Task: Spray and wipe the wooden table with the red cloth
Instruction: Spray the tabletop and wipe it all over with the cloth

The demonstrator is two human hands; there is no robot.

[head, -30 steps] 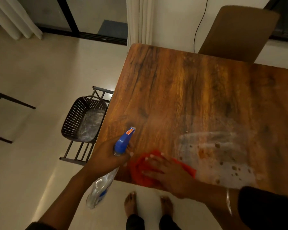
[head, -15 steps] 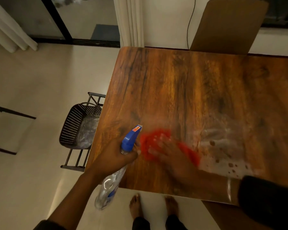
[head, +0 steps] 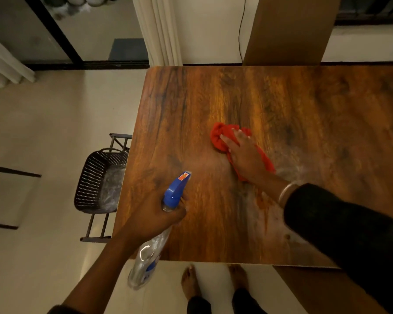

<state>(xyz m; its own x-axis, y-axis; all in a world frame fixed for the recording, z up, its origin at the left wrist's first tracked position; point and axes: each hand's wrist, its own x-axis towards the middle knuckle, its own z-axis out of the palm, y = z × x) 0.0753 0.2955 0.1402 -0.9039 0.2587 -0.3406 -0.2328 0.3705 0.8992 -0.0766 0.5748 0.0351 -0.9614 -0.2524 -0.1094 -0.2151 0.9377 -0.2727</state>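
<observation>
I see my right hand [head: 245, 155] pressing flat on the red cloth [head: 222, 137] on the bench [head: 304, 105], left hand [head: 152, 216] gripping the spray bottle [head: 159, 225]

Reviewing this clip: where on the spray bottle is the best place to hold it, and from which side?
Grip the spray bottle at its narrow neck just below the blue trigger head, coming from behind, as the left hand does now: the nozzle points forward over the wooden table, and a finger reaches the trigger.
</observation>
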